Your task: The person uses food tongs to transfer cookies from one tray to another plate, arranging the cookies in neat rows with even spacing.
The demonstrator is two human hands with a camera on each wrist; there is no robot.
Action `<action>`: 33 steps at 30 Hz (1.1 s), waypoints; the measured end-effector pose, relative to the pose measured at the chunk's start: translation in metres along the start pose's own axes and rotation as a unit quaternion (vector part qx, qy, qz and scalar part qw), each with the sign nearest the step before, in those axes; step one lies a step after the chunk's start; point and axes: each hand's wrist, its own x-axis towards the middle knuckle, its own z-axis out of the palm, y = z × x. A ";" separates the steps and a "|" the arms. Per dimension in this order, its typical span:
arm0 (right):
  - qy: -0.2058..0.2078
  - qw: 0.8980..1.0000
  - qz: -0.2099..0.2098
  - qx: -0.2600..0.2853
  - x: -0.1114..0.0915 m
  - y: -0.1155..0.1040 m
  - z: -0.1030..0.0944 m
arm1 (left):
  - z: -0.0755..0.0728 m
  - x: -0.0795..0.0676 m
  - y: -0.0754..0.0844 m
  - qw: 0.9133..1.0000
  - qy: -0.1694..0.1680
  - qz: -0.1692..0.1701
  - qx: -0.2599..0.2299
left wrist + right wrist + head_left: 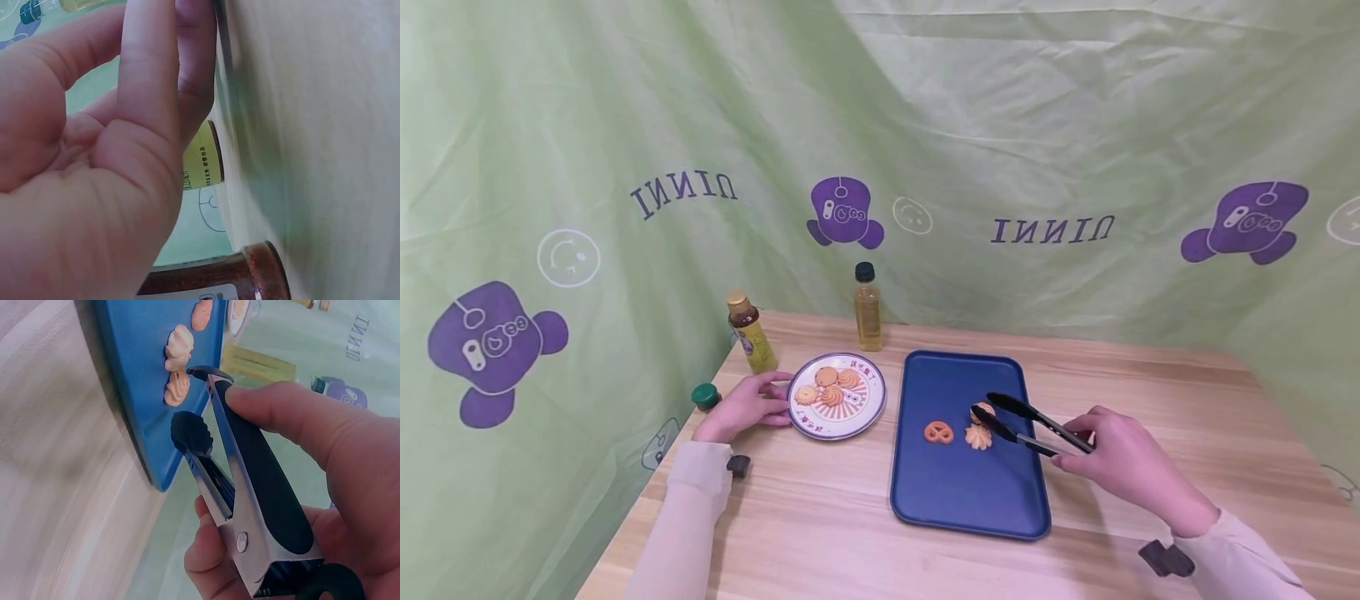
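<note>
My right hand (pixel 1123 458) grips a pair of black and steel tongs (pixel 262 481), thumb on one arm and fingers round the other. The tong tips stand apart over the blue tray (pixel 958 500), close to a swirled cookie (pixel 177 387) that they partly cover in the head view. Beside it lie a pale star-shaped cookie (pixel 977 437) and a pretzel-shaped cookie (pixel 938 432). On the left, my left hand (pixel 752 407) rests its fingertips at the rim of a white plate (pixel 859 417) with a dark edge. Several cookies (pixel 831 396) lie on that plate.
A bottle of yellow oil (pixel 868 317) stands behind the plate. Left of it is a yellow-labelled bottle (pixel 752 337), close to my left hand. A green-capped jar (pixel 705 396) is partly hidden by that hand. Green printed cloth (pixel 1037 125) hangs behind the wooden table (pixel 820 517).
</note>
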 end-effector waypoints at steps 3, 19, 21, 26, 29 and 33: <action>0.002 1.000 -0.006 -0.004 -0.001 0.004 -0.001 | 0.000 0.000 0.000 1.000 0.000 -0.001 0.000; -0.013 0.998 -0.045 -0.030 0.006 0.013 -0.004 | 0.000 -0.002 -0.001 1.000 -0.003 0.003 0.005; -0.015 0.998 -0.047 -0.033 0.007 0.013 -0.005 | 0.000 -0.002 -0.001 1.000 -0.002 0.001 0.002; -0.012 0.997 -0.057 -0.041 0.008 0.014 -0.005 | 0.000 -0.002 0.000 1.000 -0.001 -0.001 0.003; -0.010 0.997 -0.059 -0.042 0.008 0.013 -0.005 | -0.001 -0.001 0.000 1.000 -0.003 0.002 0.007; -0.009 0.997 -0.059 -0.038 0.009 0.012 -0.005 | -0.001 0.000 0.000 1.000 -0.003 0.001 0.007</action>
